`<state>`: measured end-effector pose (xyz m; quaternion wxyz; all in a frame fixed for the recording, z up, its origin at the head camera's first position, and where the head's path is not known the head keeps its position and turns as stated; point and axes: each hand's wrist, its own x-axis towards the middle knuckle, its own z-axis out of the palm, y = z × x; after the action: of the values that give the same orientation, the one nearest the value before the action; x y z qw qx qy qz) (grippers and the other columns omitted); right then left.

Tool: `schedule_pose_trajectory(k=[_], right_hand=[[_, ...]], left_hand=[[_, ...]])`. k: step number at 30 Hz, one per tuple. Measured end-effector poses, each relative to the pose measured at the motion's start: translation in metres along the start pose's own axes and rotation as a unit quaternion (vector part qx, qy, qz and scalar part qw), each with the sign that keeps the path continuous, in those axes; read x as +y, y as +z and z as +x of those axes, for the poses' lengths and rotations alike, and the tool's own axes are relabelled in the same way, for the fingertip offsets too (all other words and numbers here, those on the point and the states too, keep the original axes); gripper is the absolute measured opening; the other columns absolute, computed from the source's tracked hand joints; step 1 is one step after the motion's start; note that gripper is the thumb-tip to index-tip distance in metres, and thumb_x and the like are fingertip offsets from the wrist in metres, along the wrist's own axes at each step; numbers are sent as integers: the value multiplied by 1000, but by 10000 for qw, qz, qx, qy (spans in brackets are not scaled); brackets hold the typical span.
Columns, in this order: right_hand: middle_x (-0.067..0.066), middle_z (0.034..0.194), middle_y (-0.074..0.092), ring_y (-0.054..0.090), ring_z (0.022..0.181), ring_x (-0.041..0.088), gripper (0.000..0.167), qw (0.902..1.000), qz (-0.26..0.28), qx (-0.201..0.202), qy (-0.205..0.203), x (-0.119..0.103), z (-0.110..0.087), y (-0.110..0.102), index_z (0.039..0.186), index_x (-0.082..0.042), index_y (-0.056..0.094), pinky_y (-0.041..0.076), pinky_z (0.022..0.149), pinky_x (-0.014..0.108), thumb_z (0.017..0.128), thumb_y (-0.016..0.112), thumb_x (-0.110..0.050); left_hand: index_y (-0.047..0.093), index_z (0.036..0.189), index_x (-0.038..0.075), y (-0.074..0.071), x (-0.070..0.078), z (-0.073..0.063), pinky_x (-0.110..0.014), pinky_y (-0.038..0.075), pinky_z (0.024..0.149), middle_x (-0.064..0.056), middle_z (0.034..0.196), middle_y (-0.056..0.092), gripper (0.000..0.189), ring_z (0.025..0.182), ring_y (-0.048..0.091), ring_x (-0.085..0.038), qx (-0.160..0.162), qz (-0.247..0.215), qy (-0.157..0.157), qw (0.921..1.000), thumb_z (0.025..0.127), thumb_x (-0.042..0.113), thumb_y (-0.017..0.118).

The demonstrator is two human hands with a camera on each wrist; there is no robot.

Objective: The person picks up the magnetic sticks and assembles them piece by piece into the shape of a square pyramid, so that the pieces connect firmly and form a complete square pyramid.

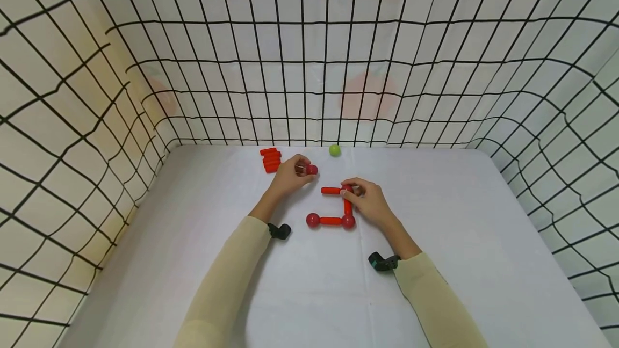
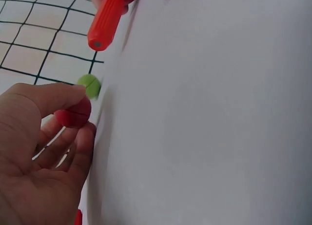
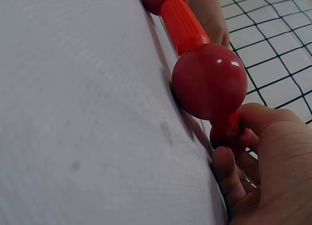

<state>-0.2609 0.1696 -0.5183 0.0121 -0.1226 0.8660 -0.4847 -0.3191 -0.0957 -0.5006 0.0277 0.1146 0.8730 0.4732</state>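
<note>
A loose dark red ball [image 1: 311, 169] is pinched between the thumb and fingers of my left hand [image 1: 292, 175], just off the free end of an orange-red rod [image 1: 331, 190]. That rod belongs to a U-shaped piece of red balls and rods on the table. My right hand [image 1: 368, 200] grips the piece at its far corner ball [image 3: 234, 139]. From there a rod runs to the near corner ball [image 3: 209, 82], and another rod [image 1: 331, 221] leads left to an end ball [image 1: 313, 220].
Several loose orange-red rods [image 1: 271, 160] lie side by side beyond my left hand. A green ball [image 1: 335, 150] sits at the table's back edge. Black wire mesh [image 1: 309, 77] surrounds the back and sides of the white-covered table [image 1: 309, 294].
</note>
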Motion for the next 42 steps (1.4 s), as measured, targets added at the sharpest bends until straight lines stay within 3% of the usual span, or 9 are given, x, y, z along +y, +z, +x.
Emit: schedule_pose_trajectory(k=[8,16,28,35,42], right_hand=[[8,86,63,56,59,21,28,10000,50,33,54,-1,0,1,124,-16,71,50,54,24,98,72,-27],[9,86,63,56,59,22,29,9999,114,53,46,1,0,1,124,-15,71,51,54,24,98,72,-28],[9,87,63,57,61,23,29,9999,122,41,113,2,0,2,125,-17,71,51,55,24,98,71,-28],[7,88,64,57,71,23,29,10000,26,45,19,3,1,2,125,-17,71,50,56,24,99,71,-29],[8,84,62,56,72,23,35,9999,-119,-47,72,2,1,2,128,-18,70,46,56,23,96,74,-31]], left_hand=[[68,128,16,-10,-2,-26,-38,59,97,-4,117,72,39,110,67,-23,-411,182,187,9988,92,24,78],[68,128,18,-6,-4,-45,-32,59,92,-1,111,72,39,100,68,-18,-668,30,266,9974,91,26,80],[68,128,19,0,-3,-50,-32,58,94,1,112,72,40,101,66,-17,-659,-60,328,9973,92,28,80],[68,128,17,3,-1,-49,-32,57,98,1,114,73,38,104,66,-16,-761,24,460,9960,93,25,79],[68,129,18,5,-4,-50,-33,57,97,2,115,73,39,102,67,-16,-646,91,459,9968,92,25,79]])
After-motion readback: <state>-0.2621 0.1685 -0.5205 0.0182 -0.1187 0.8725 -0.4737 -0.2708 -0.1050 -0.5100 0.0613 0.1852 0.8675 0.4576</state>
